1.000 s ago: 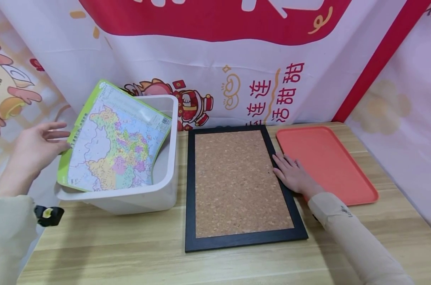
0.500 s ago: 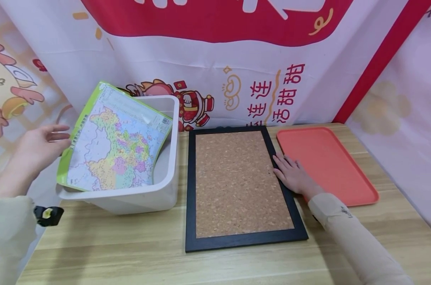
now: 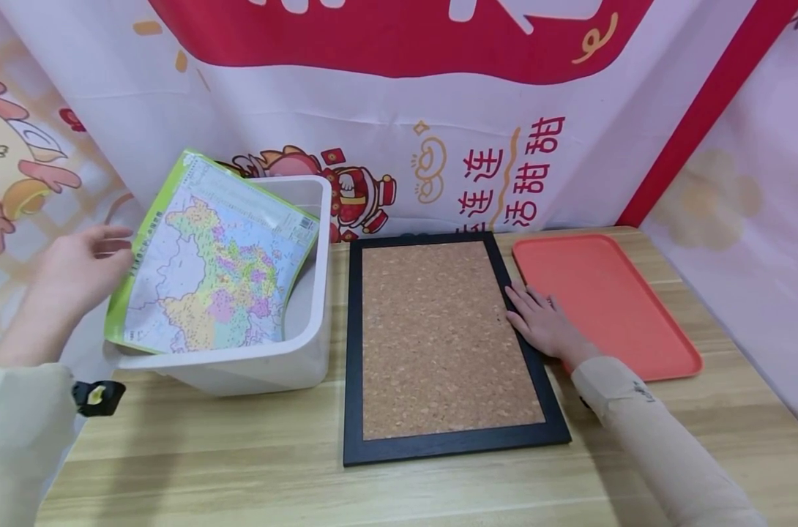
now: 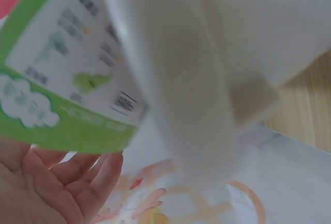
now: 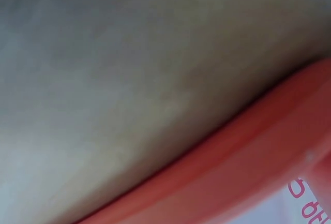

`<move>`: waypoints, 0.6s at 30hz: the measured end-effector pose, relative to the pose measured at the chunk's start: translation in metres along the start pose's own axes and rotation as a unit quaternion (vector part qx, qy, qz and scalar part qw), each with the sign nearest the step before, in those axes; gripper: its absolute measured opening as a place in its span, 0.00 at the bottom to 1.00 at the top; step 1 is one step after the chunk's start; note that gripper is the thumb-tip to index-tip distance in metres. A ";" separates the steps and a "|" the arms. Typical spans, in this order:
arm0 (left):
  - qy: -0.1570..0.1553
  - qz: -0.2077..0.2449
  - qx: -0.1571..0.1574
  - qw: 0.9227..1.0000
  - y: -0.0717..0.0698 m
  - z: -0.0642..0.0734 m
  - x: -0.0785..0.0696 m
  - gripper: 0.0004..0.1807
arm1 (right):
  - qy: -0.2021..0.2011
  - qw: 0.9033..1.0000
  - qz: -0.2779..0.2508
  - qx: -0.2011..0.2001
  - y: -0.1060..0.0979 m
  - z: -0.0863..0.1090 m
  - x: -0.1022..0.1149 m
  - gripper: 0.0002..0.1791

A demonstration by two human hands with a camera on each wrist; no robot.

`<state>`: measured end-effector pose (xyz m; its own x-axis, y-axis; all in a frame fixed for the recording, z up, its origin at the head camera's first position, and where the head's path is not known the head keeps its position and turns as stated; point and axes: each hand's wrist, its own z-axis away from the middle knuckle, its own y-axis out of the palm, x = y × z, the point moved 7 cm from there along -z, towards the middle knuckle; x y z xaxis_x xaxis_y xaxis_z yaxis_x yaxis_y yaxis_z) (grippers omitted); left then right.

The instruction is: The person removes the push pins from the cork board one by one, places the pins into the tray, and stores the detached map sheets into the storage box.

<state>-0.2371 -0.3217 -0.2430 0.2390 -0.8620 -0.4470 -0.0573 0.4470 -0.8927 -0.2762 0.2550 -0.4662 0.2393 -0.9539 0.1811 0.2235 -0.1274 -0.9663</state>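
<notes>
A map sheet (image 3: 214, 278) with a green border stands tilted and slightly bowed in a white plastic bin (image 3: 254, 369) on the left. My left hand (image 3: 76, 282) is at the sheet's left green edge, fingers loosely bent, fingertips right at the border. In the left wrist view the palm and fingers (image 4: 88, 182) lie beside the green edge, with the pale bin rim crossing in front. My right hand (image 3: 540, 322) rests flat on the right side of a black-framed cork board (image 3: 445, 344), fingertips reaching over the frame. The right wrist view is mostly filled by blurred skin.
A coral-red tray (image 3: 610, 307) lies right of the board, partly under my right wrist. Everything stands on a wood-grain table (image 3: 254, 454). A printed cloth backdrop (image 3: 386, 124) rises behind the bin and board.
My left hand has shifted slightly right, closer against the map sheet's green edge. The sheet, bin, cork board, tray and right hand have stayed in place.
</notes>
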 end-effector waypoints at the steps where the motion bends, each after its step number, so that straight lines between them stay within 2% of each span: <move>1: 0.002 -0.001 -0.003 1.000 0.000 0.001 -0.003 0.32 | 0.000 1.000 -0.002 0.002 0.000 0.000 0.000 0.36; 5: 0.023 0.009 -0.007 1.000 0.001 0.008 -0.019 0.31 | -0.001 1.000 -0.010 0.006 -0.001 -0.001 -0.001 0.36; 10: 0.059 0.022 -0.015 0.998 0.005 0.021 -0.048 0.30 | -0.001 1.000 -0.024 0.001 -0.004 -0.002 -0.001 0.36; 18: 0.125 0.046 -0.054 0.990 0.017 0.042 -0.089 0.27 | -0.001 0.998 -0.060 -0.012 -0.019 -0.001 0.004 0.36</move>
<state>-0.2188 -0.2272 -0.2160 -0.0187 -0.8573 -0.5144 -0.1751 0.5094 -0.8425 -0.2800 0.2533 -0.4469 0.2134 -0.9312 0.2956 0.2277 -0.2469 -0.9419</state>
